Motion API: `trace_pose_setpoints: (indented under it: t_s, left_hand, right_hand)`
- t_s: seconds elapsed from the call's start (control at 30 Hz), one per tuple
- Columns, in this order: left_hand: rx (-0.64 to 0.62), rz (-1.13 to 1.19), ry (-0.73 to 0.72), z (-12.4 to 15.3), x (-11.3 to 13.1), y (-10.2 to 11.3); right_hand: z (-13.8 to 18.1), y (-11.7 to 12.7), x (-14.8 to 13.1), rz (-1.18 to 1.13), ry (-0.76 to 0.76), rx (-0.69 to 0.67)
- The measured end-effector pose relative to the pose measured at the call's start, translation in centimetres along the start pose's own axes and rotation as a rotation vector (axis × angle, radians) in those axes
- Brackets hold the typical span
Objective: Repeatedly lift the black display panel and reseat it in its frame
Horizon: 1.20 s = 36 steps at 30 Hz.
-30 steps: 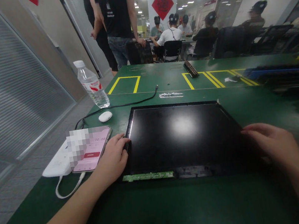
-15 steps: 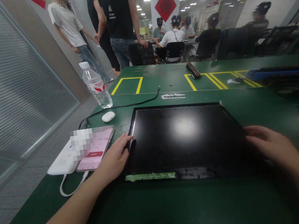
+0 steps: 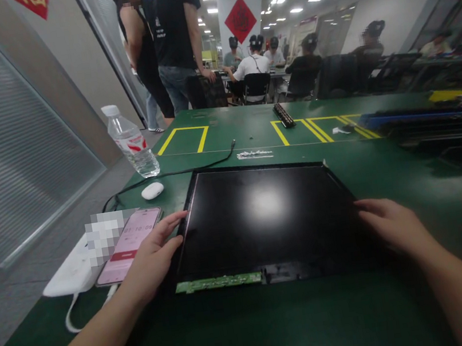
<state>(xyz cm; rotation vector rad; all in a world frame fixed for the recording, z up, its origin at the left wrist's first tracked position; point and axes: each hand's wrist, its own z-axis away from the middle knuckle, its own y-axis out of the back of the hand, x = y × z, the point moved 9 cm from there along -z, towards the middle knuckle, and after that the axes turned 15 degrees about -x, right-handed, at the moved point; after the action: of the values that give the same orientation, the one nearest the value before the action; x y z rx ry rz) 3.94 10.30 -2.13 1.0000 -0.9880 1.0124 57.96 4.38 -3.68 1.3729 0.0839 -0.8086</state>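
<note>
A black flat screen panel (image 3: 264, 220) lies face up on the green table, light glaring off its middle. Along its near edge runs a green circuit board strip (image 3: 223, 281). My left hand (image 3: 158, 250) grips the panel's left edge, thumb and fingertips at the frame. On the opposite side, my right hand (image 3: 388, 224) holds the right edge, its fingertips partly hidden at the dark rim. Close by my left forearm are a phone (image 3: 126, 243) with a pink display and a white power bank (image 3: 67, 269).
A water bottle (image 3: 133, 144), a white earbud case (image 3: 152, 191) and a black cable (image 3: 195, 168) lie left of and behind the panel. Farther back is a dark ridged strip (image 3: 284, 115). Blurred dark equipment (image 3: 436, 122) occupies the right. People stand and sit beyond the table.
The view has turned slightly, so the table's contents appear farther left. Both hands remain at the panel's sides; the left thumb now sits at the frame. A person in white is now mostly hidden.
</note>
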Motion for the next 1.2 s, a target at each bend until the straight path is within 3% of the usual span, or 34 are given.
trace_pose_setpoints:
  t_s: [0.2, 0.4, 0.7, 1.2]
  left_hand:
    - [0.069, 0.265, 0.158, 0.6, -1.2, -0.5]
    - [-0.036, 0.454, 0.207, 0.6, -2.3, -1.8]
    - [-0.153, 0.517, 0.206, 0.4, -2.5, -2.3]
    - [-0.162, 0.304, 0.043, 0.7, 0.1, -1.5]
  right_hand:
    - [0.0, 0.1, -0.4, 0.031, 0.046, 0.019]
    - [-0.1, -0.2, -0.3, 0.038, 0.054, 0.006]
    - [-0.3, -0.2, -0.2, 0.059, 0.097, 0.02]
    - [-0.5, -0.6, 0.0, 0.07, 0.113, 0.052]
